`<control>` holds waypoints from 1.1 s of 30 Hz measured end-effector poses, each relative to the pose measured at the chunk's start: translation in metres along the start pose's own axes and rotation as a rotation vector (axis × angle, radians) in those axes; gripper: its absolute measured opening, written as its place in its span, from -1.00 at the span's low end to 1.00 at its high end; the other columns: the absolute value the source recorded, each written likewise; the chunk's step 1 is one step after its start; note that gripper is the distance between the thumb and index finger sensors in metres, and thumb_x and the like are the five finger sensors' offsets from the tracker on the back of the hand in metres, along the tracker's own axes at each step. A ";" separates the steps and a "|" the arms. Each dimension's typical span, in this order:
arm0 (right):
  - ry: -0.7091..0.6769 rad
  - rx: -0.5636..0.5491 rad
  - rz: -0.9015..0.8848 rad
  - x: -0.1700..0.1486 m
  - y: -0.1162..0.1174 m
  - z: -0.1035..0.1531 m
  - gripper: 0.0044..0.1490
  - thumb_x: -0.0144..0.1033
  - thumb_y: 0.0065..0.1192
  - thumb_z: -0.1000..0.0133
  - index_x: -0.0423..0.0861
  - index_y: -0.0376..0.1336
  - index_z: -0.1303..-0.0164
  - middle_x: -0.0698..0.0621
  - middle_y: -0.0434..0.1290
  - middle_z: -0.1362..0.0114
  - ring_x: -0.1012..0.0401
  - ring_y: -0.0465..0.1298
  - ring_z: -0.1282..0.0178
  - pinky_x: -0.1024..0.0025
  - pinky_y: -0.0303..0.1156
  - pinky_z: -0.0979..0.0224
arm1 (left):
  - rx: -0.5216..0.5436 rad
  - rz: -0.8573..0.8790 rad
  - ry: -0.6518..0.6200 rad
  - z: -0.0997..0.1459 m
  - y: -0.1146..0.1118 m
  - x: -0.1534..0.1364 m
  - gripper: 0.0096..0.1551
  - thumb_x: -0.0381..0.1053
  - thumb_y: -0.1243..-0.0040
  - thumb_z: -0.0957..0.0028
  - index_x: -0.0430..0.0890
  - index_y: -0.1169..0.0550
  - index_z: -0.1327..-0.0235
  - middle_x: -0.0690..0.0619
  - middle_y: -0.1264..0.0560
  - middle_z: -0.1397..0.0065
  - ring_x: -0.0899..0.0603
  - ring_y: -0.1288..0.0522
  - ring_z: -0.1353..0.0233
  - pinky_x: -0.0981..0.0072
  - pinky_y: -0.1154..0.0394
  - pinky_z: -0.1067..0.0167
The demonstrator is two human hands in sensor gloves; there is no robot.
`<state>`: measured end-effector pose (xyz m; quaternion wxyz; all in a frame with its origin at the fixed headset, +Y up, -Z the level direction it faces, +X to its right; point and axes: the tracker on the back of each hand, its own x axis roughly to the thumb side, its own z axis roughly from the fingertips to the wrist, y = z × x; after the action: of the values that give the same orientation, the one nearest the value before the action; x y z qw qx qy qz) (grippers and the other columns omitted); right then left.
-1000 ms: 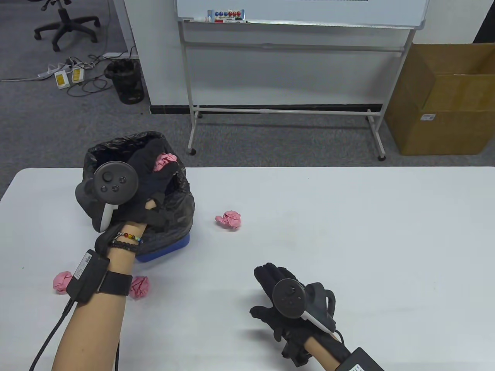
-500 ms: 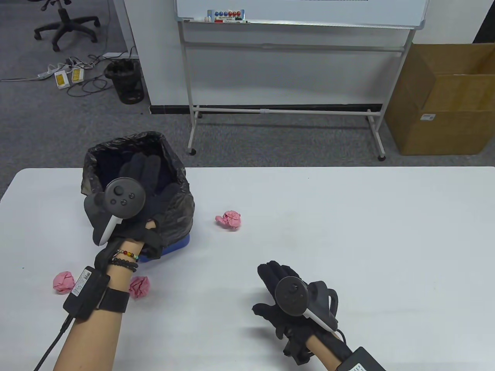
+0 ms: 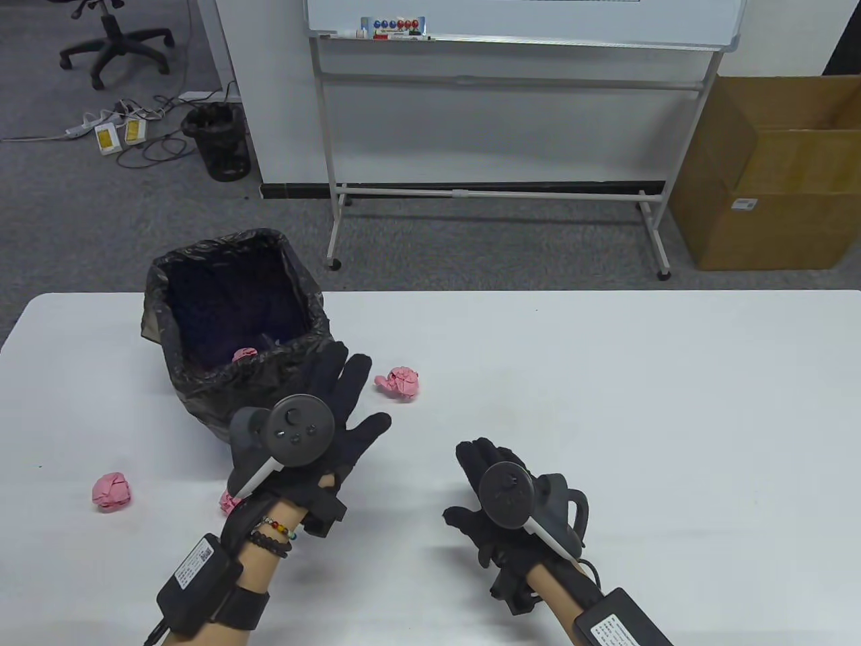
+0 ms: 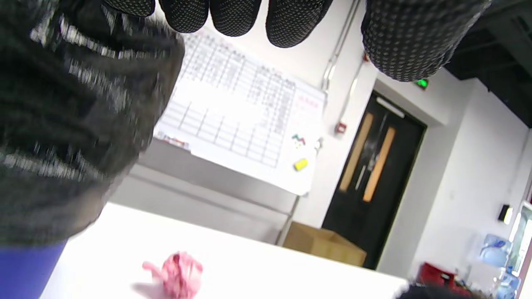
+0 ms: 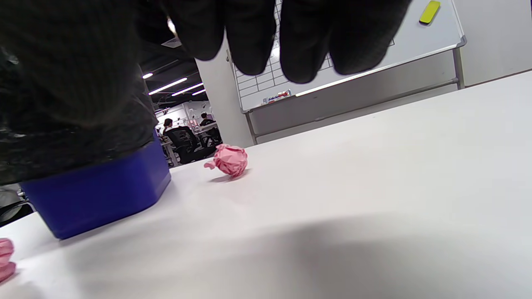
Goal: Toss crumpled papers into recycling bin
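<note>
The recycling bin (image 3: 296, 266), blue with a black liner, stands at the table's back left. A pink crumpled paper (image 3: 244, 354) lies inside it. Another pink paper (image 3: 400, 383) lies on the table right of the bin; it also shows in the left wrist view (image 4: 178, 274) and right wrist view (image 5: 229, 160). More pink papers lie at the left front (image 3: 111, 490) and under my left arm (image 3: 229, 500). My left hand (image 3: 340, 417) hovers open and empty, fingers spread, in front of the bin. My right hand (image 3: 474, 491) is open and empty above the table's front middle.
The white table (image 3: 639, 417) stretches to the right. Behind it stand a whiteboard on a wheeled frame (image 3: 498, 195), a cardboard box (image 3: 773, 182) and a black floor bin (image 3: 218, 141).
My left hand let the pink paper fall into the bin, then pulled back out and moved right and toward me, fingers spread. My right hand crept slightly forward.
</note>
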<state>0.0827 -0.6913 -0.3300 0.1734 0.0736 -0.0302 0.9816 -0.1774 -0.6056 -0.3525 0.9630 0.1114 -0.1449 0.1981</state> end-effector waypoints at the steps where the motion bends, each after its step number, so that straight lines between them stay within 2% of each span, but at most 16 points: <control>1: 0.002 -0.002 0.006 0.000 0.000 -0.002 0.18 0.22 0.46 0.27 0.15 0.04 -0.57 0.06 0.19 -0.70 -0.01 0.29 -0.71 -0.01 0.30 -0.58 | -0.010 0.000 -0.001 0.003 -0.006 0.000 -0.02 0.35 -0.19 0.01 -0.03 -0.22 -0.63 -0.19 -0.03 -0.78 -0.42 -0.04 -0.69 -0.36 -0.09 -0.49; 7: 0.024 -0.006 0.009 0.002 0.002 -0.020 0.18 0.21 0.46 0.26 0.16 0.04 -0.57 0.06 0.20 -0.70 -0.04 0.29 -0.70 -0.01 0.30 -0.58 | -0.095 0.014 0.017 0.021 -0.048 -0.010 -0.02 0.36 -0.18 0.01 -0.02 -0.21 -0.64 -0.20 -0.01 -0.78 -0.42 -0.01 -0.69 -0.38 -0.07 -0.49; 16: 0.017 0.000 0.021 0.015 0.015 -0.054 0.17 0.21 0.46 0.26 0.16 0.03 -0.57 0.06 0.20 -0.70 -0.04 0.29 -0.70 -0.01 0.30 -0.58 | -0.217 0.034 -0.004 0.035 -0.085 -0.028 -0.01 0.38 -0.17 0.02 -0.02 -0.21 -0.64 -0.19 -0.01 -0.78 -0.43 -0.02 -0.69 -0.40 -0.07 -0.48; 23: 0.030 0.008 0.008 0.030 0.030 -0.091 0.17 0.20 0.46 0.25 0.17 0.03 -0.57 0.07 0.19 -0.70 -0.02 0.30 -0.70 -0.01 0.31 -0.58 | -0.312 0.042 0.014 0.042 -0.097 -0.036 -0.02 0.37 -0.16 0.01 -0.03 -0.22 -0.63 -0.20 -0.01 -0.78 -0.44 -0.01 -0.69 -0.40 -0.06 -0.47; 33: 0.124 0.034 -0.094 0.030 0.065 -0.157 0.18 0.18 0.46 0.24 0.18 -0.01 -0.58 0.07 0.16 -0.71 -0.03 0.30 -0.69 0.00 0.31 -0.57 | -0.307 0.011 0.036 0.039 -0.099 -0.039 -0.05 0.34 -0.16 0.00 -0.05 -0.25 -0.61 -0.21 -0.04 -0.76 -0.44 -0.05 -0.68 -0.39 -0.09 -0.47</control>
<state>0.0111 -0.7293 -0.4821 0.2195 0.0169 0.0007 0.9755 -0.1800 -0.7191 -0.3440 0.9701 -0.0417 -0.1567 0.1807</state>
